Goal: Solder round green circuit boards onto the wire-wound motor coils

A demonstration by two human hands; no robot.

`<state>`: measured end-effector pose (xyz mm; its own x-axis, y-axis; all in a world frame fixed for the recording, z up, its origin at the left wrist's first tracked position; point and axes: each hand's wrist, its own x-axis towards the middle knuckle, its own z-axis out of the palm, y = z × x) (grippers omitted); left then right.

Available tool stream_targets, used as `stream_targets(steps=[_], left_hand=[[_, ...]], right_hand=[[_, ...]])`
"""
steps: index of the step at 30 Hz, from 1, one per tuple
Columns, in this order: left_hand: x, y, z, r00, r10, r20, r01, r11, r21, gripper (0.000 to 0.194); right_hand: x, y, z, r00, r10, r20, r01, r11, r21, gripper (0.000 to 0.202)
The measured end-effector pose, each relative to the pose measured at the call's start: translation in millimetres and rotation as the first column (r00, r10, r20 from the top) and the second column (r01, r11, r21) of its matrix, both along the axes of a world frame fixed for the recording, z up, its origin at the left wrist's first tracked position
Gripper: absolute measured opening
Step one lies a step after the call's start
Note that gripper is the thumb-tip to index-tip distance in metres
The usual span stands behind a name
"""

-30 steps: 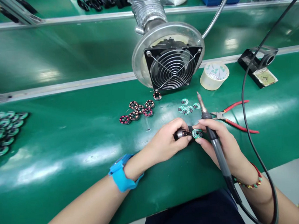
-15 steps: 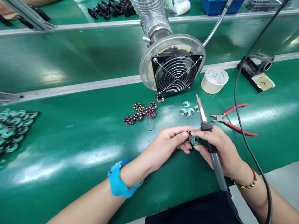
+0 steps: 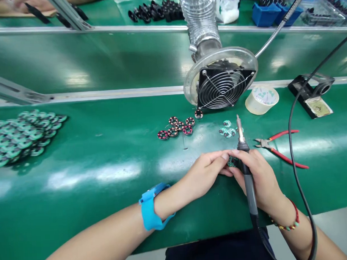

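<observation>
Green board (image 3: 232,161) sat inward of the desk's (image 3: 79,197) front edge, pinched in the right hand (image 3: 263,182) with the iron (image 3: 250,191); the left hand (image 3: 202,174) had closed in, its grip's contents now hidden.

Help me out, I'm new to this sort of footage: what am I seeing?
There is no robot here: these are a person's bare hands, and all three pictures come from one camera on their head, looking forward and down.

The right hand holds a soldering iron, tip pointing away from the person, its fingers also at a small green circuit board. The left hand meets it there; whatever its fingertips grip is hidden.

On the green bench lie a heap of green-topped parts, ring-shaped parts, loose round boards, red-handled cutters and a tape roll. Behind them is a fan.
</observation>
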<state>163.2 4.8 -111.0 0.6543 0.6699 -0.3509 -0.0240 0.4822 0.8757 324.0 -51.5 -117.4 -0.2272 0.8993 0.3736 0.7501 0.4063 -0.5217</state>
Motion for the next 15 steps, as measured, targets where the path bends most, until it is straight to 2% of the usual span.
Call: stream_targets(steps=[3,5,7,9,10,11,13,15], left_hand=[[-2.7,7.0,9.4,0.994,0.03,-0.105,-0.015,0.99,0.138,0.021],[-11.5,23.2,18.4,0.971,0.164,-0.172,-0.115,0.959,0.26,0.018],[-28.6,49.0,24.5,0.893,0.402,-0.2,-0.288,0.855,0.432,0.016],[-53.3,79.9,22.7,0.741,0.638,-0.211,-0.418,0.684,0.599,0.015],[-67.2,95.2,18.2,0.653,0.722,-0.23,-0.446,0.612,0.653,0.016],[-81.1,109.2,12.0,0.577,0.764,-0.29,-0.431,0.586,0.686,0.018],[-105.5,130.8,-2.4,0.458,0.734,-0.502,-0.277,0.654,0.704,0.021],[-121.9,141.7,-11.4,0.402,0.725,-0.56,-0.214,0.669,0.712,0.018]], right_hand=[[1.5,-1.3,-0.1,1.0,0.01,-0.005,-0.009,0.999,0.034,0.05],[3.7,-1.8,-0.6,0.998,0.01,-0.062,-0.005,0.998,0.069,0.061],[6.8,-2.1,-1.4,0.991,-0.006,-0.131,0.018,0.996,0.093,0.068],[9.8,-2.3,-2.1,0.984,-0.041,-0.175,0.058,0.994,0.091,0.069],[10.9,-2.4,-2.4,0.98,-0.058,-0.189,0.076,0.993,0.086,0.068],[11.8,-2.6,-2.5,0.977,-0.07,-0.199,0.089,0.993,0.084,0.067],[12.6,-3.0,-2.7,0.975,-0.082,-0.207,0.1,0.992,0.079,0.066],[12.5,-3.0,-2.8,0.975,-0.088,-0.202,0.104,0.992,0.072,0.064]])
